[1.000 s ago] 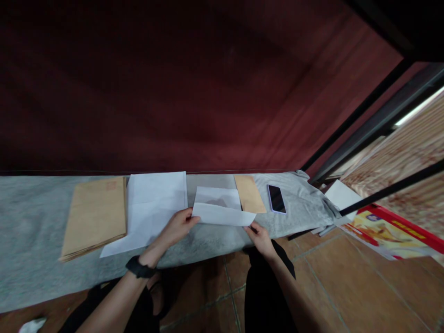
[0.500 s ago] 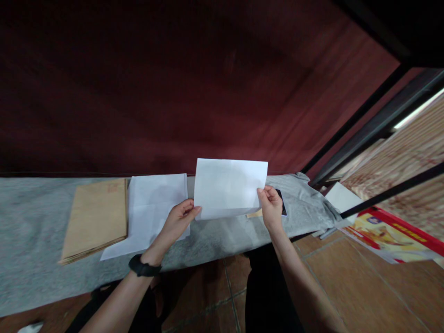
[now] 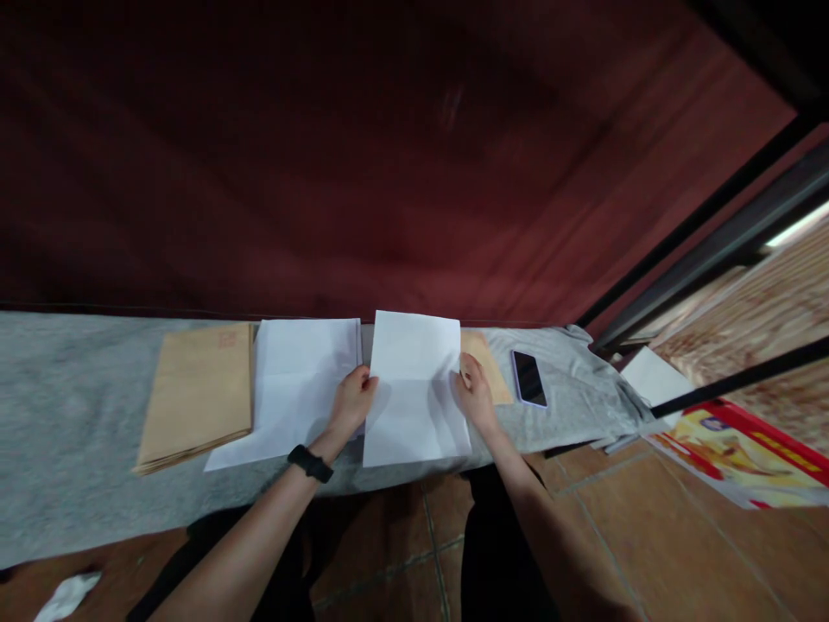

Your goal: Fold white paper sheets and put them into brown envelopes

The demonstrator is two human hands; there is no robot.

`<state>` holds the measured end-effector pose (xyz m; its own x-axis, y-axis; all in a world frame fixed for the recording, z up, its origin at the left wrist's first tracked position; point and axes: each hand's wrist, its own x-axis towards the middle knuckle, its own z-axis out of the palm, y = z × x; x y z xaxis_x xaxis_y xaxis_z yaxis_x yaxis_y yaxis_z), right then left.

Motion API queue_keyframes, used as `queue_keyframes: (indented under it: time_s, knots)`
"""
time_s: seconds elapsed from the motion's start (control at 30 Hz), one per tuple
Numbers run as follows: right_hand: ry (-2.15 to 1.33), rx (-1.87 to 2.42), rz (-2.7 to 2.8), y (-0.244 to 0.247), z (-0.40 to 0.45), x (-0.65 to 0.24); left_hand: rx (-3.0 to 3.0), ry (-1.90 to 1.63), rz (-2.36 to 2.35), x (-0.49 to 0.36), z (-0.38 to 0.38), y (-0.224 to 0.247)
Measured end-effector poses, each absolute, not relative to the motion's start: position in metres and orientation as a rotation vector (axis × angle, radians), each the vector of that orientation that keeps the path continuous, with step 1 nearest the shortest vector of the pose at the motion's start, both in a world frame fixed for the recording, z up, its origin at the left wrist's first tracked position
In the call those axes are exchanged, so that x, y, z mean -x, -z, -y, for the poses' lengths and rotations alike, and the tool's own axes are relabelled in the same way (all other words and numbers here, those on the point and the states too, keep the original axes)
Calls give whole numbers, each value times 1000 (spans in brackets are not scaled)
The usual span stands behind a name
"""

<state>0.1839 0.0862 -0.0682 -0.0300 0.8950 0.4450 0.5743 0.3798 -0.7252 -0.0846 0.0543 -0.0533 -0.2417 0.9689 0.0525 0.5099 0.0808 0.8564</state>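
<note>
A white sheet of paper (image 3: pixel 418 406) with a crease across its middle is held upright-lengthwise between my hands. My left hand (image 3: pixel 353 399) pinches its left edge, fingers closed. At the right edge, my right hand (image 3: pixel 475 393) grips the sheet, its thumb partly hidden. Left of it lie more white sheets (image 3: pixel 301 371), also creased, on the grey cloth (image 3: pixel 65 415). A stack of brown envelopes (image 3: pixel 200 389) overlaps their left side. Behind my right hand, a single tan envelope (image 3: pixel 490 363) shows partly from under the held paper.
A phone (image 3: pixel 529 378) lies on the cloth to the right. Dark red fabric (image 3: pixel 389 173) hangs behind the narrow surface. At the right are a black metal bar (image 3: pixel 731 380) and a red and yellow box (image 3: pixel 744 453). White crumpled scrap (image 3: pixel 68 596) lies on the tiled floor.
The sheet, seen folded in half and wider than tall before, is now opened out and lowered toward the cloth. My hands have come closer together, and the phone and tan envelope show more.
</note>
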Motion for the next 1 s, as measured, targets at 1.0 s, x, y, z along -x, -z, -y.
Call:
queue_keyframes:
  time_s: [1.0]
  knots:
    - [-468,1052,2600,90,10,-224,-2533,-279,-1197,37,21,73]
